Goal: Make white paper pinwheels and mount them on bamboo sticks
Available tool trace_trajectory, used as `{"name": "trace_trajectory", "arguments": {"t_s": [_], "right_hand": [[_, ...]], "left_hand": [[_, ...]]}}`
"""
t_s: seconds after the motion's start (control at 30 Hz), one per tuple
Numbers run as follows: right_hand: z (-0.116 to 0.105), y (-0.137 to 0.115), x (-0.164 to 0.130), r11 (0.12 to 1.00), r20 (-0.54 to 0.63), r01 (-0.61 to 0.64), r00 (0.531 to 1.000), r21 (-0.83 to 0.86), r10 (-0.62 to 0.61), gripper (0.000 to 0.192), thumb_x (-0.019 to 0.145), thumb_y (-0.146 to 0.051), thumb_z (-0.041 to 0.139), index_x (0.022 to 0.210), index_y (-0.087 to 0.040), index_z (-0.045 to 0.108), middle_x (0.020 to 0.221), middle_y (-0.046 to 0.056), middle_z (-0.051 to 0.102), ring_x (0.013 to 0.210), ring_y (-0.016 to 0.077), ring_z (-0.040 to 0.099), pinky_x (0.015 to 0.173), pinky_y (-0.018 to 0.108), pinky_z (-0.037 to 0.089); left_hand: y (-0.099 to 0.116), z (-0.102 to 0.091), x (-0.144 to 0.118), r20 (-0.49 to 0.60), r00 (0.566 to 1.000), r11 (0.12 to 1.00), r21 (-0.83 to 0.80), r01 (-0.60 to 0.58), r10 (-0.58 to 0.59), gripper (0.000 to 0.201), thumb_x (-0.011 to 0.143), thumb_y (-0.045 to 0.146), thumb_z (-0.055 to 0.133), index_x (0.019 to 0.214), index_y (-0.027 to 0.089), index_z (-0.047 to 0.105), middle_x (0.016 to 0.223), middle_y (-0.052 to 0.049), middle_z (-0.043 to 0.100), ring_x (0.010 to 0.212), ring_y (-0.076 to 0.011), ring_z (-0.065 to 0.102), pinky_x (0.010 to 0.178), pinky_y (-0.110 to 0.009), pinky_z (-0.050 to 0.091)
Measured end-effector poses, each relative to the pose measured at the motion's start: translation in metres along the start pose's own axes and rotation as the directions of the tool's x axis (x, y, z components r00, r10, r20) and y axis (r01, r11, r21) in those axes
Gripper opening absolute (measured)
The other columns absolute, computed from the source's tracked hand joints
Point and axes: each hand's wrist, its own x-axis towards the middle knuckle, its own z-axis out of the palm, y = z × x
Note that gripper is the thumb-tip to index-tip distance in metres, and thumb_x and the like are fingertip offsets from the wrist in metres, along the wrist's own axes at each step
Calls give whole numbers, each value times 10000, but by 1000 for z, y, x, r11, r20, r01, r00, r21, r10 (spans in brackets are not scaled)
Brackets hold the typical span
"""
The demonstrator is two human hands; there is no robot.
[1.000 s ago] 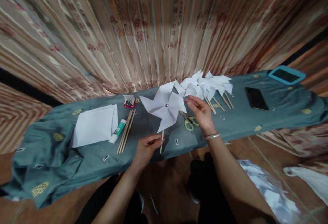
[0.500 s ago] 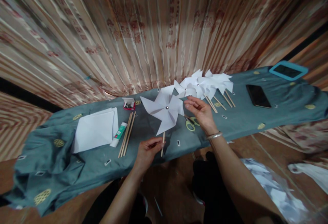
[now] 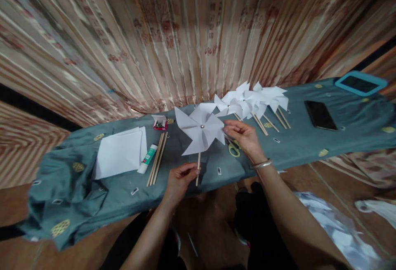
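A white paper pinwheel [image 3: 193, 132] with a silver pin at its centre stands upright in front of me, above the cloth. Its thin wooden stick [image 3: 198, 173] is pinched low down between the thumb and fingers of my left hand [image 3: 180, 180]. Beside the right-hand blade is my right hand [image 3: 244, 137], fingers stretched out and holding nothing; the fingertips reach the blade's edge, though contact is hard to tell. Green-handled scissors [image 3: 234, 150] lie under that hand, partly hidden. Several more white pinwheels [image 3: 252, 101] on sticks lie together behind it.
On the cloth-covered table [image 3: 247, 169], white paper sheets [image 3: 119, 154], a glue stick [image 3: 147, 158], loose wooden sticks [image 3: 157, 158] and a small box of pins [image 3: 160, 123] lie left. A black phone [image 3: 320, 115] and blue-framed device [image 3: 360, 83] lie right. A curtain hangs behind.
The held pinwheel's blades have turned slightly about the pin. My right fingertips have come closer to the right blade. The left hand still grips the stick, and the view has shifted a little.
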Motion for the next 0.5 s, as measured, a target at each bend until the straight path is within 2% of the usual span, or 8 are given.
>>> {"name": "trace_trajectory", "arguments": {"t_s": [0.33,0.5], "right_hand": [[12,8,-8,1000,15,-29,999,-4,29,421,481,-423,906,822,-225,759,685,-5,728,648,142,649,685,292,530],[21,8,-14,994,29,-98,995,45,97,449,435,-441,921,800,-232,766,688,0,736,633,140,641,655,280,525]], "left_hand": [[-1,1,2,-45,999,999,-25,-27,26,228,514,281,824,723,199,787,735,-30,756,699,-154,661,712,-262,511],[-2,2,3,-77,996,998,-45,-43,39,214,515,269,813,718,209,788,730,-20,754,692,-143,654,706,-249,502]]}}
